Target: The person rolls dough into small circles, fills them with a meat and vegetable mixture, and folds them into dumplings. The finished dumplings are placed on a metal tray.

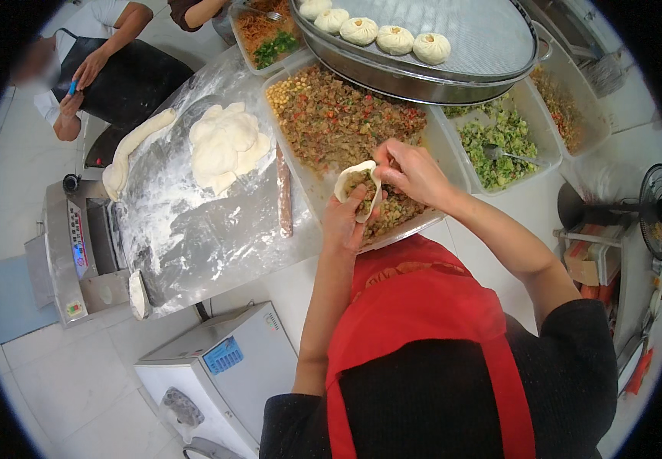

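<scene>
A round dough wrapper with chopped filling inside is cupped in my left hand, over the near part of a plastic tub of meat filling. The fingers of my right hand are bent at the wrapper's right rim; whether they pinch it is hard to tell. Several pleated buns sit along the near edge of a round mesh steamer tray beyond the tub. A floured rolling pin lies on the metal table just left of the tub.
Left on the floured metal table are a dough mass and a dough roll. Tubs of chopped greens and other filling stand right; noodle-like strands fill another. A machine borders the table. A co-worker stands upper left.
</scene>
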